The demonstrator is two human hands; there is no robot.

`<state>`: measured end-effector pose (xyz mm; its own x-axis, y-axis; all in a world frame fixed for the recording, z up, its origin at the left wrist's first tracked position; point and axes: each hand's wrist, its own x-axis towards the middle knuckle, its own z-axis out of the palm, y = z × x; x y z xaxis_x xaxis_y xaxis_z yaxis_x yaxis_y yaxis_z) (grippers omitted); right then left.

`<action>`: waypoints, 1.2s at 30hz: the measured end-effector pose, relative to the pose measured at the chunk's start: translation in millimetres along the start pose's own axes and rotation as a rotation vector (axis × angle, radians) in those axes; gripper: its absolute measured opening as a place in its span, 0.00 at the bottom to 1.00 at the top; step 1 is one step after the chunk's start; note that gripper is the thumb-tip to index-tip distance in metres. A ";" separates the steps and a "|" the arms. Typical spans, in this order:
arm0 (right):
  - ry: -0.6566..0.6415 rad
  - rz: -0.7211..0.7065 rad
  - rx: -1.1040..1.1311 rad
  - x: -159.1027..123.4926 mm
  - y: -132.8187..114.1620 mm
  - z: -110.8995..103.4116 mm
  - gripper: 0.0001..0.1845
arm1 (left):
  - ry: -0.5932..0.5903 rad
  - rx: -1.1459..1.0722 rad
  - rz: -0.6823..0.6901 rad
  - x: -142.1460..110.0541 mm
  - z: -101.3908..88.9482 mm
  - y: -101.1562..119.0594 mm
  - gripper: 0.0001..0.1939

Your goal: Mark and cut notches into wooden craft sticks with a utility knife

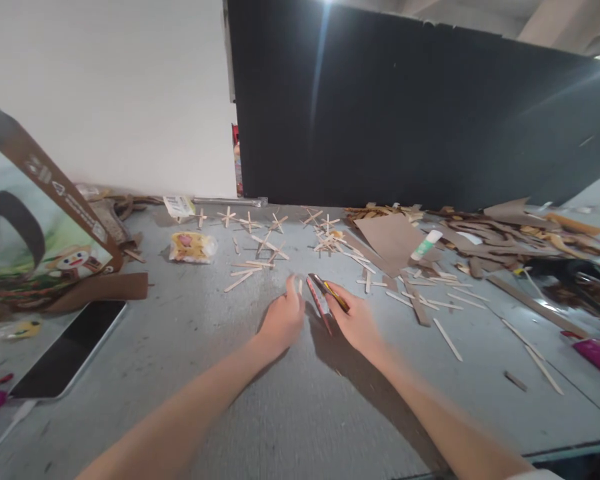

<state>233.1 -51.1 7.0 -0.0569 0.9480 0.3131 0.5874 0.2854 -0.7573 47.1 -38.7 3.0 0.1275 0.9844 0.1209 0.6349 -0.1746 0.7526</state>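
we have a small pale stick [300,287] in our left hand [283,317], near the middle of the grey desk [280,413]. the thumb and fingers are close together on it. our right hand [354,321] is just beside, with its fingers bent around a yellow and black tool [337,297]. a thin red thing [321,307] is next to the tool, but we cannot tell how it is held. past our hands, toward the far edge, we see stars of crossed sticks [227,217] and a yellow packet [189,247]. a white and green tube [427,245] is by some brown card [386,240]. loose sticks [448,339] lie toward the right edge. toward the left edge we see a phone [70,350] and a white cable [11,427].
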 end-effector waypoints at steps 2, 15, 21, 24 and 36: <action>-0.014 0.001 0.005 0.5 0.2 -0.8 0.22 | -0.040 0.005 0.026 2.0 -0.7 -3.6 0.26; -0.009 0.015 0.013 1.8 -2.6 -8.7 0.26 | -0.195 0.069 0.101 40.0 -51.5 -25.4 0.11; -0.004 0.044 0.006 4.6 -9.0 -6.8 0.28 | -0.317 0.126 0.283 52.4 -81.5 -32.6 0.21; -0.032 0.031 0.022 4.1 -10.3 -5.3 0.26 | -0.372 0.153 0.381 53.7 -82.7 -35.3 0.24; -0.091 0.009 -0.185 4.1 -10.9 -19.0 0.31 | -0.321 0.235 0.295 37.9 -50.3 -31.4 0.23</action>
<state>241.8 -53.0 27.4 -0.1189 0.9616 0.2472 0.7258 0.2541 -0.6392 -6.4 5.1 16.5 0.5325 0.8433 0.0734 0.6865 -0.4810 0.5453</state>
